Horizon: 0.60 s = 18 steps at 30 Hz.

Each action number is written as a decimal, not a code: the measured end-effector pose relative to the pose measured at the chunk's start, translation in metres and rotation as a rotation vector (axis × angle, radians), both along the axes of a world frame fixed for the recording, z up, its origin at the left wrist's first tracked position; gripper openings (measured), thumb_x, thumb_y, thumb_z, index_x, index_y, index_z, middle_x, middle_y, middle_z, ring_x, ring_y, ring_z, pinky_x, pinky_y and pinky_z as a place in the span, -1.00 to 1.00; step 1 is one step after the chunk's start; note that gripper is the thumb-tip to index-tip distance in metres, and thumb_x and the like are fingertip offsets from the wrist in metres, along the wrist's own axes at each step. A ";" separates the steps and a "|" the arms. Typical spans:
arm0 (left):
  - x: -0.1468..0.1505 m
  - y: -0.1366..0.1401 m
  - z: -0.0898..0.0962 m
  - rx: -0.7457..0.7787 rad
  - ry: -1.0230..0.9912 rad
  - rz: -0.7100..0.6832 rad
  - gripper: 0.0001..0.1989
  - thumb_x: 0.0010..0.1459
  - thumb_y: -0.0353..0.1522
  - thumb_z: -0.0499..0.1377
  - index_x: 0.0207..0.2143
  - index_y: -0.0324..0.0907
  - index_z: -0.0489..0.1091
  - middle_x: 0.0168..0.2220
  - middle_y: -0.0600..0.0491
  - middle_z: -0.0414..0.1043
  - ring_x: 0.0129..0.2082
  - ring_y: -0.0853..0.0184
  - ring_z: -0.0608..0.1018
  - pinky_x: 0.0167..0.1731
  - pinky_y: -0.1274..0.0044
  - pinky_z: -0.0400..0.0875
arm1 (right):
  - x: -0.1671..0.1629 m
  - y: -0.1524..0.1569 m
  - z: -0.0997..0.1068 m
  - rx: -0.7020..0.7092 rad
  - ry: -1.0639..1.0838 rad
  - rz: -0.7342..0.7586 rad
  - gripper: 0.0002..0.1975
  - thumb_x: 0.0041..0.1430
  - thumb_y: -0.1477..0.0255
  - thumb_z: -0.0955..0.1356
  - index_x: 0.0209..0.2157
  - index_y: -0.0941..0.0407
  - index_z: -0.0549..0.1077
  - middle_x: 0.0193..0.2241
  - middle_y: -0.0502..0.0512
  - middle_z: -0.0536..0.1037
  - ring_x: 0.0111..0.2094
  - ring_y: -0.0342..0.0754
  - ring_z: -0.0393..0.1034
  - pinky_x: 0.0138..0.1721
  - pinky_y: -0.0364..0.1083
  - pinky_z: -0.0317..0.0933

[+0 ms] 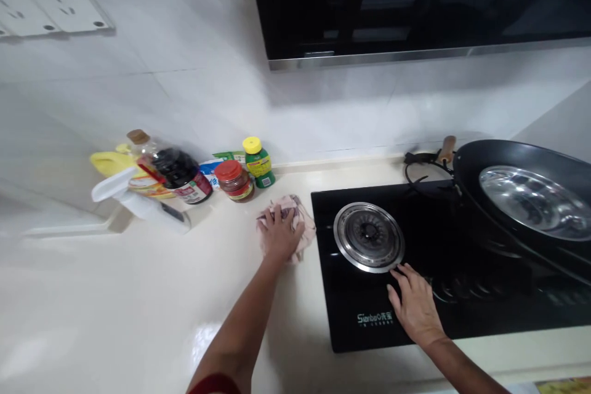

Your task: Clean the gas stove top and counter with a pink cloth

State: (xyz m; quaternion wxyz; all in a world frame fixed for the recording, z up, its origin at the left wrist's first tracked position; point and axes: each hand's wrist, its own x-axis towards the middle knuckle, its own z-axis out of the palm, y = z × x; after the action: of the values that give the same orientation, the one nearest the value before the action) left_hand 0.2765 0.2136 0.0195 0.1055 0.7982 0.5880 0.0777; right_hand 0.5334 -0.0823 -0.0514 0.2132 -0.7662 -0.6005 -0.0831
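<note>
My left hand (pixel 280 236) presses a crumpled pinkish cloth (pixel 302 215) onto the white counter, just left of the black glass stove (pixel 364 295). Its fingers are bent over the cloth and grip it. Part of the cloth is covered by the hand. On the stove, my right hand (pixel 415 301) is open with fingers apart and holds nothing. Its fingertips are at the lower right rim of the round metal burner (pixel 369 237). Behind the cloth stand a red-lidded jar (pixel 235 181) and a green bottle with a yellow cap (pixel 259 164).
Left of the jar are a dark sauce bottle (pixel 182 172), a white spray bottle (pixel 143 203) and a yellow bottle (pixel 113 163). A black wok (pixel 484 157) with a shiny metal bowl (pixel 530 197) inside sits on the stove's right. The range hood (pixel 415 6) hangs above.
</note>
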 end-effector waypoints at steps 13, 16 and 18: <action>0.092 0.044 -0.014 0.014 -0.064 -0.001 -0.36 0.34 -0.05 0.01 0.37 -0.10 0.26 0.52 -0.18 -0.02 0.53 -0.20 -0.14 0.40 -0.17 -0.23 | -0.001 0.002 0.007 -0.019 0.039 -0.011 -0.68 0.43 0.32 0.26 0.14 0.09 0.38 0.11 0.31 0.44 0.27 0.30 0.25 0.21 0.30 0.18; 0.076 -0.003 -0.010 0.027 -0.063 -0.025 -0.35 0.33 -0.10 0.02 0.36 -0.23 0.26 0.51 -0.26 -0.01 0.53 -0.20 -0.13 0.41 -0.16 -0.20 | 0.000 0.002 0.007 -0.021 0.018 -0.013 -0.67 0.43 0.32 0.25 0.14 0.10 0.39 0.11 0.32 0.44 0.27 0.30 0.25 0.20 0.29 0.19; 0.061 -0.041 -0.007 0.026 -0.061 -0.047 -0.36 0.33 -0.11 0.03 0.35 -0.25 0.27 0.51 -0.26 0.00 0.53 -0.20 -0.11 0.42 -0.15 -0.18 | 0.000 0.002 0.006 -0.022 -0.006 -0.016 -0.68 0.44 0.32 0.24 0.11 0.13 0.40 0.10 0.33 0.44 0.27 0.29 0.24 0.20 0.28 0.19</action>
State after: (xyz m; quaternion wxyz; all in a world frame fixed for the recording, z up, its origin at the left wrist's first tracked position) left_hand 0.3377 0.1725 0.0124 0.1146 0.8103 0.5646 0.1071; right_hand 0.5336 -0.0808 -0.0450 0.2023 -0.7730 -0.5958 -0.0808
